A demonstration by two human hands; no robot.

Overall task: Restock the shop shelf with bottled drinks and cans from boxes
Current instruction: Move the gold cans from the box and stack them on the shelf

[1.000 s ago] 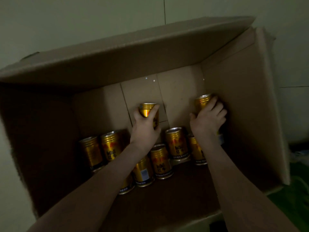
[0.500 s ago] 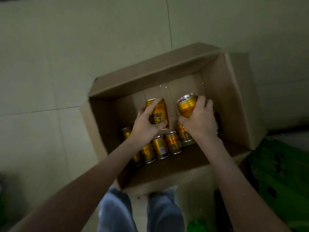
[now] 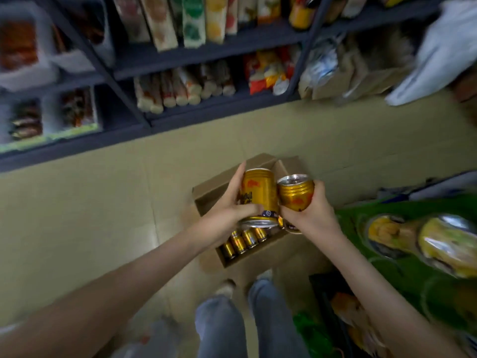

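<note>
Our left hand [image 3: 225, 215] wraps thumb and fingers round the left can [image 3: 259, 193]. Just beside it, the right can [image 3: 296, 195], silver lid showing, sits in our right hand's [image 3: 313, 215] curled fingers. Both hang above the cardboard box [image 3: 206, 195], the shelf [image 3: 206, 51] beyond. Smooth round metal may slip if the cans knock.

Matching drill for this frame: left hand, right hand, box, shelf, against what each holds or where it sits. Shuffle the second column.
1 left hand
2 right hand
3 box
4 shelf

A grips the can with its silver top showing
B on the floor, cans inside
C stocked with packets
D grips the can with its label showing

Pairs: 1-D, 2-A, 3-B, 4-C
</note>
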